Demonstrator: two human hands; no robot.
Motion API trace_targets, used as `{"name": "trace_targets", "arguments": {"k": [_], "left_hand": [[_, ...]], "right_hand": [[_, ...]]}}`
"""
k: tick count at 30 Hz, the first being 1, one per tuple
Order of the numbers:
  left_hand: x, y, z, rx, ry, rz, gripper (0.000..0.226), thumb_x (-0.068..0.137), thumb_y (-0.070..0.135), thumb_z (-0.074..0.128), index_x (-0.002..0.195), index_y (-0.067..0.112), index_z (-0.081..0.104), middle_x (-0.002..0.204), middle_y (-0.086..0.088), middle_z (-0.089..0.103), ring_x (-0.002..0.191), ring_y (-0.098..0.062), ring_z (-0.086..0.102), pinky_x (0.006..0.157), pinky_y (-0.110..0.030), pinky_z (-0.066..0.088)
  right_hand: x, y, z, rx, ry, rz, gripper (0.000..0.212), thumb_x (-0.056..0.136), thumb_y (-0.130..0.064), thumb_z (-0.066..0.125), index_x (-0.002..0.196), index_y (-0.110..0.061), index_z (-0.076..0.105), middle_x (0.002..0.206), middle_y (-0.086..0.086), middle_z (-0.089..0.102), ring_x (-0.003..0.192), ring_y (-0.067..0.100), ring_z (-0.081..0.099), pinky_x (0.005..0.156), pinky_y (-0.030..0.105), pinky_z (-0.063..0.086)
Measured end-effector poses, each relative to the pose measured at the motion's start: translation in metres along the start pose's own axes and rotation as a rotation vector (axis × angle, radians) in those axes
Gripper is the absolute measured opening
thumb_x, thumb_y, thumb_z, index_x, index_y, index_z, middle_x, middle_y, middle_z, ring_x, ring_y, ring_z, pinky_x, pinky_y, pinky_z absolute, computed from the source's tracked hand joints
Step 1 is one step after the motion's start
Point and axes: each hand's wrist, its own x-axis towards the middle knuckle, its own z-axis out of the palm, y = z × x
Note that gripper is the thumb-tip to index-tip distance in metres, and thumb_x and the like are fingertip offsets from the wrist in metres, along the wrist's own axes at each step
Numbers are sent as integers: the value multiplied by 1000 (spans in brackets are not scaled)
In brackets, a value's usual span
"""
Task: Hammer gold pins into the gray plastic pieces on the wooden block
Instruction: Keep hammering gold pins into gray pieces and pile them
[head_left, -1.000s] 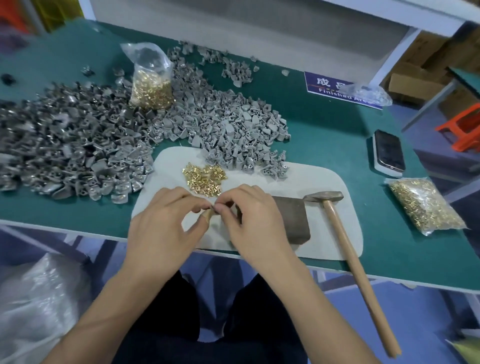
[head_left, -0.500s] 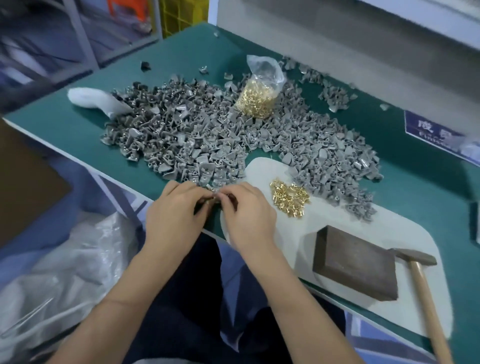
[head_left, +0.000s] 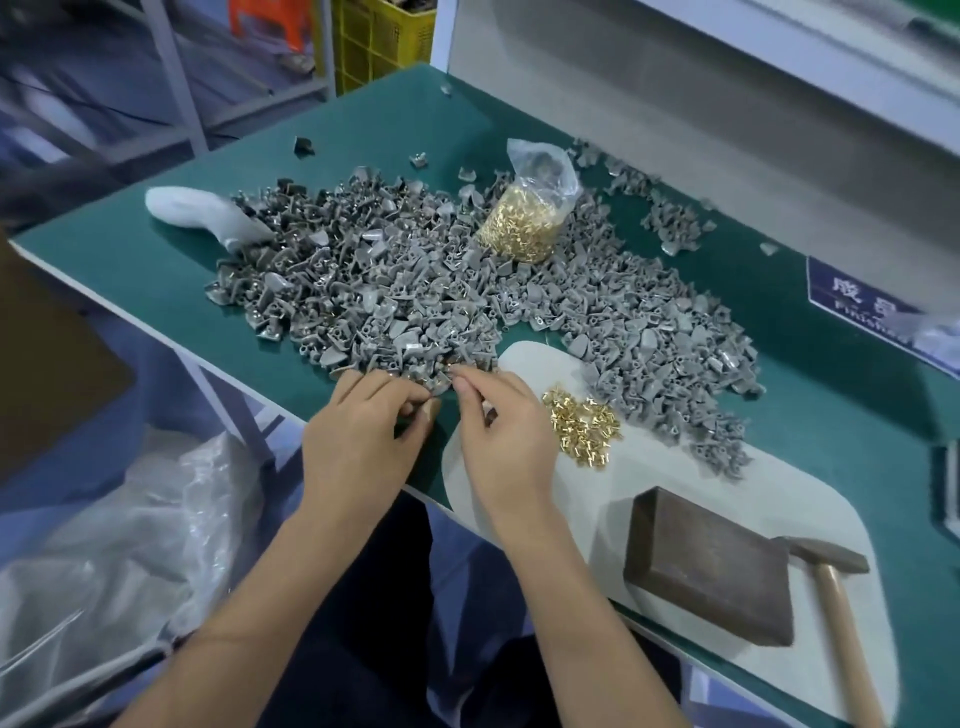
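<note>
Left hand (head_left: 358, 441): reaches forward over the near edge of the surface, knuckles up, fingers curled under at the near rim of the gray heap; thumb tip just beside a small tan-gray piece; cannot tell whether anything is actually held.
Right hand (head_left: 506, 441): lies just beside the left, wrist over the white mat, forefinger and thumb drawn together at the heap's edge as if pinching something tiny; too small to tell what, or whether anything is there.
Gray plastic pieces (head_left: 374, 291): spread in a broad loose heap across the green surface (head_left: 156, 270), from the far left round to the right of the mat; nearest pieces touch both sets of fingertips.
Loose gold pins (head_left: 582, 428): small pile on the white mat (head_left: 597, 488), just right of the right hand.
Bag of pins (head_left: 524, 218): clear bag, standing in the far part of the heap, well apart from the hands.
Wooden block (head_left: 711, 566): dark, flat on the mat, to the right of and nearer than the right forearm, nothing on its top.
Hammer (head_left: 831, 582): head touching the block's right end, wooden handle running toward the near edge; not held.
White object (head_left: 192, 213): lies at the heap's far left end, partly buried.
Blue sign (head_left: 857, 301): at the far right of the surface, partly under clear plastic.
Clear plastic sheet (head_left: 130, 545): bunched below the surface, left of the left forearm.
</note>
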Motion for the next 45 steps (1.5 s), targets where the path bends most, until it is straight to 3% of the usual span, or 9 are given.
{"name": "trace_targets", "arguments": {"k": [5,11,14,17,22,27,30,36,45], "left_hand": [[-3,34,6,-176,-147,133,4,89,28,71,85,28,70,81,13,59,86,-14,55,59,-32,48],[-3,81,32,-324,-417,202,7,93,38,65,96,38,70,87,20,60,84,2,50,66,-23,45],[-2,102,44,-380,-479,250,7,94,34,65,97,37,71,91,20,61,85,1,52,72,-28,51],[-2,120,55,-386,-506,305,5,94,33,64,95,37,68,92,20,62,90,-1,54,73,-31,52],[11,131,74,-343,-455,320,5,96,37,62,96,36,67,95,20,64,95,-1,56,75,-30,50],[18,124,83,-319,-319,303,6,94,30,68,96,36,70,90,19,63,93,-7,56,74,-29,49],[14,126,84,-279,-238,382,5,92,28,71,96,30,72,90,16,66,90,-12,58,64,-29,49],[15,128,84,-242,-228,440,7,89,24,73,94,30,72,89,16,66,89,-12,58,64,-27,47],[11,122,86,-179,-166,505,4,92,26,67,93,26,72,90,13,64,94,-16,54,81,-31,39]], "right_hand": [[-5,12,-50,-84,10,60,19,100,-29,60,111,-32,76,104,-15,74,89,8,65,80,34,54],[-20,57,-138,-261,287,248,16,99,-39,60,108,-39,73,86,-17,72,73,10,64,62,25,43],[-25,83,-163,-347,205,312,17,99,-31,62,108,-30,76,104,-10,76,90,20,68,72,29,45],[-27,93,-169,-354,185,312,15,98,-29,63,105,-29,76,102,-11,76,87,19,67,68,27,42],[-28,96,-162,-507,158,243,11,95,-26,63,97,-27,74,94,-4,73,90,25,63,66,34,48],[-30,105,-163,-421,84,242,19,100,-32,55,100,-24,72,97,-2,72,90,26,62,72,39,53],[-27,106,-162,-447,53,231,21,101,-37,51,95,-25,68,90,-5,69,83,22,60,63,35,48],[-25,106,-162,-441,29,230,28,103,-40,47,87,-25,64,81,-7,65,74,20,55,58,33,38],[-25,102,-162,-477,20,188,38,105,-44,42,74,-25,52,68,-6,54,68,22,51,56,33,32]]}}
